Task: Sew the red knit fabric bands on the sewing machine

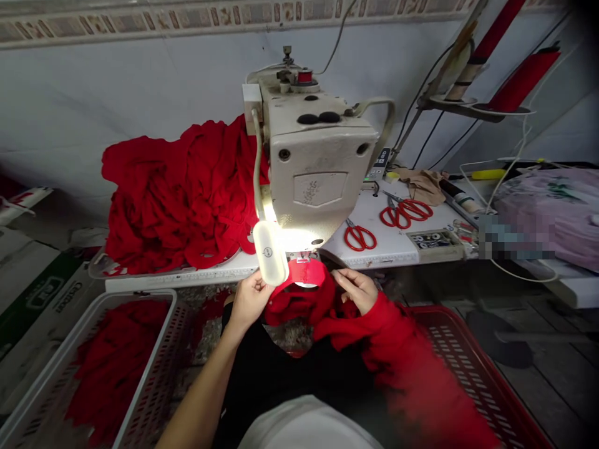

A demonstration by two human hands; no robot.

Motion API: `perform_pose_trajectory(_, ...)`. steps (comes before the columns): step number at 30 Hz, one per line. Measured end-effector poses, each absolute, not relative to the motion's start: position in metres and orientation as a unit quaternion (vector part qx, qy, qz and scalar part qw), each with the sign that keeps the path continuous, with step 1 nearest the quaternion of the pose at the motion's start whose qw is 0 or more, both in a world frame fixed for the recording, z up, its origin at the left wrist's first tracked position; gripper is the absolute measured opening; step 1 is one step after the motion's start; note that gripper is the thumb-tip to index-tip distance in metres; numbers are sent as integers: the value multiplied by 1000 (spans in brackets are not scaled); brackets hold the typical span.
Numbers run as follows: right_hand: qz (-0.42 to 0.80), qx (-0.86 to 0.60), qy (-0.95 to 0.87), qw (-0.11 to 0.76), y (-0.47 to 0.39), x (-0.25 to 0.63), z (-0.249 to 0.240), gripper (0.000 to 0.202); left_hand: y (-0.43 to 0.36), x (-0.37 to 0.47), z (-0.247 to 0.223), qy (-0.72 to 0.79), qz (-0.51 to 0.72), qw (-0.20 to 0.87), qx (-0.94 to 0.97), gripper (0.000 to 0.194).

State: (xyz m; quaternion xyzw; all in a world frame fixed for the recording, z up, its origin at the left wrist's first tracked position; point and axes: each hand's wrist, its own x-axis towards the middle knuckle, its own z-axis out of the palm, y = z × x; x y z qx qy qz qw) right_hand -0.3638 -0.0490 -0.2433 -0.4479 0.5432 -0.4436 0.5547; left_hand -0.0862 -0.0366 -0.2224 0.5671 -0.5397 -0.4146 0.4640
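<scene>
A band of red fabric [305,272] lies stretched under the needle area of a white sewing machine [322,168], lit by a small lamp [271,254]. My left hand [249,300] pinches the fabric's left edge, its fingertips partly behind the lamp. On the other side, my right hand [358,290] is closed with thumb and forefinger together at the right edge of the same fabric. More of this red cloth hangs below the machine bed, between my hands. Red cloth also covers my right forearm; whether it is a sleeve or draped fabric, I cannot tell.
A large heap of red cloth [173,193] lies left of the machine. Red-handled scissors [360,237] rest on the white table [374,252]. A white basket [171,305] with red cloth stands lower left, a red basket [461,343] lower right. Thread cones [524,81] stand upper right.
</scene>
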Motion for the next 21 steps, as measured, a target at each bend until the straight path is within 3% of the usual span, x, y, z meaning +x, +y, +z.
perform_pose_trajectory(7,-324,-474,401,714,-28,-326,-261,49,7,-83,-214,-556,-591,333,480,33)
perform_pose_trajectory(10,-349,-448,364,738,-27,-290,-269,54,7,-89,-191,-637,-520,326,465,28)
perform_pose_trajectory(14,-335,-442,325,766,-28,-263,-266,55,-13,-81,-169,-611,-394,423,541,19)
perform_pose_trajectory(18,-155,-533,218,803,-23,-290,-238,65,-34,-54,-155,-578,-324,499,559,19)
perform_pose_trajectory(21,-14,-584,130,801,-29,-334,-216,85,-42,-31,-141,-598,-240,500,579,17)
